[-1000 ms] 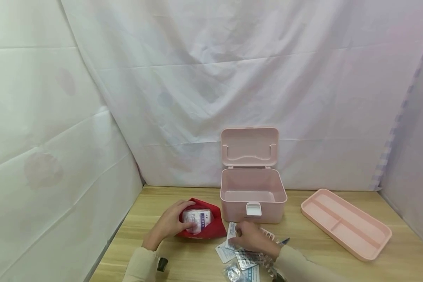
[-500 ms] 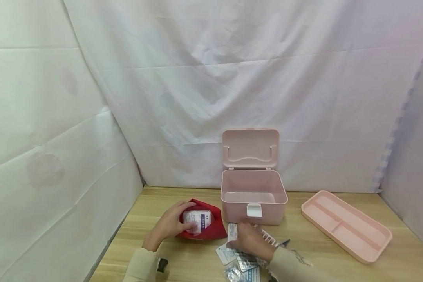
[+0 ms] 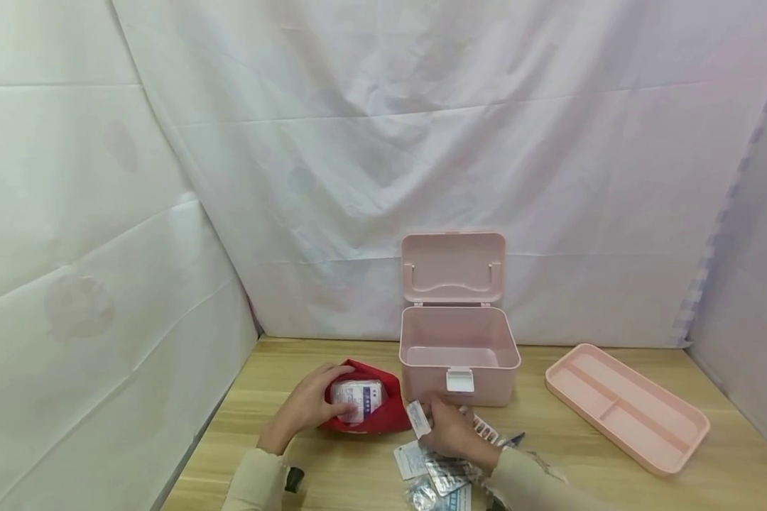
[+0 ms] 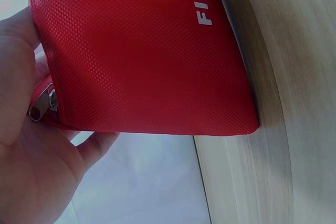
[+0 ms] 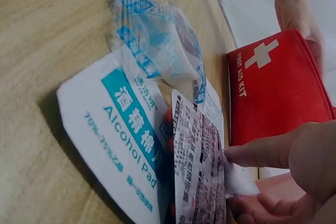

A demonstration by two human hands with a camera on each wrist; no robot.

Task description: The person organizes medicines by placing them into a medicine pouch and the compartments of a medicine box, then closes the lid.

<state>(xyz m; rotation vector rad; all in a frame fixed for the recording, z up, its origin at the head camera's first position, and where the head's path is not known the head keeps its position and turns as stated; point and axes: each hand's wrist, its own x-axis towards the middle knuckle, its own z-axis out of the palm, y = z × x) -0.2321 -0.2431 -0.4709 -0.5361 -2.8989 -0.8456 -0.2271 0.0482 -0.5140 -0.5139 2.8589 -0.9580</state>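
In the head view my left hand (image 3: 311,400) grips the edge of a red first aid pouch (image 3: 390,413), which gapes and has white packets (image 3: 358,399) inside. Its zip pull (image 4: 42,102) shows beside that hand in the left wrist view. To the right of the pouch, my right hand (image 3: 450,428) pinches a small white printed packet (image 3: 418,419), tilted over the table. In the right wrist view a blister pack (image 5: 197,156) partly hides that packet. An alcohol pad packet (image 5: 115,124) and a clear-wrapped white roll (image 5: 168,51) lie nearby.
A pink box (image 3: 459,389) with its lid raised stands behind my right hand. To its right lies a pink divided tray (image 3: 626,408). Another blister pack (image 3: 486,429) and a white printed packet (image 3: 410,460) lie around my right hand. White cloth (image 3: 332,213) hangs behind the table.
My right hand has tilted the small white packet and brought it slightly clear of the packet lying below. My left hand and the pouch have stayed in place.
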